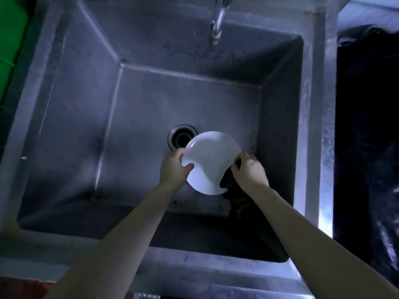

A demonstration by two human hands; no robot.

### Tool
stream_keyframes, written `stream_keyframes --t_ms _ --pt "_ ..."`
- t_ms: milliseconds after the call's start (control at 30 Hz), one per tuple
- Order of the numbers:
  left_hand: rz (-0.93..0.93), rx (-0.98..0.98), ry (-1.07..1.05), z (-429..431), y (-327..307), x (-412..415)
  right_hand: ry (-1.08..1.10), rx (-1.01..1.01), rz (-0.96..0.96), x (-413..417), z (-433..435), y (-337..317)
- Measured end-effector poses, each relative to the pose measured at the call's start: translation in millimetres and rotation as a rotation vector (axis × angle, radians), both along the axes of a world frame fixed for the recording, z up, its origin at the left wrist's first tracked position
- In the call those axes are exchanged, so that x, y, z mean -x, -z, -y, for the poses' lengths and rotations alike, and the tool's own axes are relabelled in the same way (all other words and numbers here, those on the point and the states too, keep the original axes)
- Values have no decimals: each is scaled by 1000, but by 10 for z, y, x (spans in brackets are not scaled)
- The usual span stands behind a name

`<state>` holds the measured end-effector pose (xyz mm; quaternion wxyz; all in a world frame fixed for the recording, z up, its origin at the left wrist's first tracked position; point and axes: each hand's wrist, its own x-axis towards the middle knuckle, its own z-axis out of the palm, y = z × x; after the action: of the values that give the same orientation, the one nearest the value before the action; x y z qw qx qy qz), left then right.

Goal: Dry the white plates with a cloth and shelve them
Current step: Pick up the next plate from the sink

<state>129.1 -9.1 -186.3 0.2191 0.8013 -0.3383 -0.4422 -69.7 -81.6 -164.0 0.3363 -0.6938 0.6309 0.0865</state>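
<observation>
One white plate [210, 160], one dark cloth [227, 180], two bare hands, one steel sink [313, 104] with one drain [180, 137] and one tap [218, 22]. The plate is held between the hands above the sink basin, tilted, its far edge overlapping the drain. The left hand [173, 167] grips the plate's left rim, thumb on the upper face. The right hand [248, 169] clutches the cloth against the plate's right edge; the cloth covers part of the lower right rim and hangs below the hand.
</observation>
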Motion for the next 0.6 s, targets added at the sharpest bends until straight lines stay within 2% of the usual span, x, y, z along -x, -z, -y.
stream_keyframes --t_ms 100,233,467,600 --pt "86 -51 7 -9 227 -15 7 -58 -72 3 35 305" --pt "73 -104 42 -24 390 24 4 -85 -171 41 64 524" --pt "50 -89 -11 -16 451 44 100 -104 -145 137 37 671" --pt "-57 -105 -88 7 437 28 131 -106 -13 170 40 656"
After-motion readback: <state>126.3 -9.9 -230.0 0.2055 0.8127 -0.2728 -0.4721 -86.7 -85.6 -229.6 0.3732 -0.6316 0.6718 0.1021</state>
